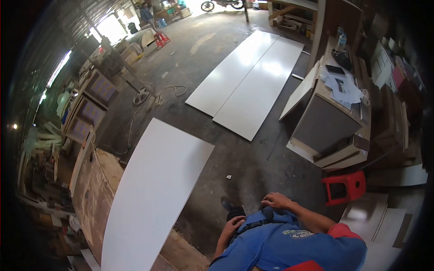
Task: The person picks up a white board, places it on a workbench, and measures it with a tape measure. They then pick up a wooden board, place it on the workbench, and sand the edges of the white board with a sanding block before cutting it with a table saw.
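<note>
Left fingers [238, 220], right fingers [271, 197] near belt [254, 224]: grip unclear | bottle [342, 42]: contents unclear

Clock positions are read from frame centre. Left hand [233, 223]: 6 o'clock, at the waist front; fingers [239, 220] loosely curled, pointing to 2 o'clock. Left forearm [221, 247]: runs from the hand toward 7 o'clock. Right hand [277, 200]: 5 o'clock, in front of the torso [282, 248]; fingers slightly bent, pointing to 9 o'clock; contact with the body cannot be determined. Right forearm [312, 218]: extends from the wrist [293, 206] toward 4 o'clock.
</note>
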`<action>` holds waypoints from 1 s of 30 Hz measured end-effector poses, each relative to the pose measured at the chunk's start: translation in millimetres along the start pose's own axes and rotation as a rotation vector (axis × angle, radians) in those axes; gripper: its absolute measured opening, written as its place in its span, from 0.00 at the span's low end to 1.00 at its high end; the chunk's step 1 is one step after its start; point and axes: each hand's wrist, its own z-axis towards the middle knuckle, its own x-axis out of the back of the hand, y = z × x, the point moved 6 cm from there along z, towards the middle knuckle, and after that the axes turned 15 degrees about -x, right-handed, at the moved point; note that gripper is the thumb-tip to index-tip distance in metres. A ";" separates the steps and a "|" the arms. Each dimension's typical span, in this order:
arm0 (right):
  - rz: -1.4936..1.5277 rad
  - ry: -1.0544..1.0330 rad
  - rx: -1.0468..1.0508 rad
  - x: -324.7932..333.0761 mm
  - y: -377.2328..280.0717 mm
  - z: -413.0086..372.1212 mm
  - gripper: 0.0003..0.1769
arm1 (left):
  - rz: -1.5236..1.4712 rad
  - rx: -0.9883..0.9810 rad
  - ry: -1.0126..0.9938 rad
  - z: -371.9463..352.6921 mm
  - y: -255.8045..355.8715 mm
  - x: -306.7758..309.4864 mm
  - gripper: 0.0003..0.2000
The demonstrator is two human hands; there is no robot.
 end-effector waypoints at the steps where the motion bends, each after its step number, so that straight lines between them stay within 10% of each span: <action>1: 0.128 0.181 0.103 23.9 -10.1 -15.9 0.21 | -0.002 -0.066 0.138 -0.6 31.1 1.9 0.16; 4: 0.354 0.011 0.035 84.4 -46.0 -64.0 0.14 | 0.033 -0.269 0.198 2.1 115.6 11.9 0.14; 6: 0.511 -0.064 0.163 104.9 -54.8 -80.3 0.12 | 0.316 -0.440 -0.234 9.9 164.6 -3.3 0.13; 9: 0.475 -0.124 0.389 128.7 -59.3 -91.0 0.15 | 0.374 -0.329 -0.413 51.3 185.0 -7.2 0.14; 16: 0.495 0.037 0.191 160.2 -55.8 -120.6 0.25 | 0.495 -0.317 -0.789 122.8 232.5 -34.4 0.24; 27: 0.146 0.372 0.121 223.4 -10.7 -44.9 0.22 | 0.822 -0.489 -0.446 222.8 230.1 -87.7 0.18; 30: 0.631 0.309 0.202 260.8 44.7 -28.2 0.18 | 0.771 -0.525 -0.319 254.1 220.8 -108.5 0.17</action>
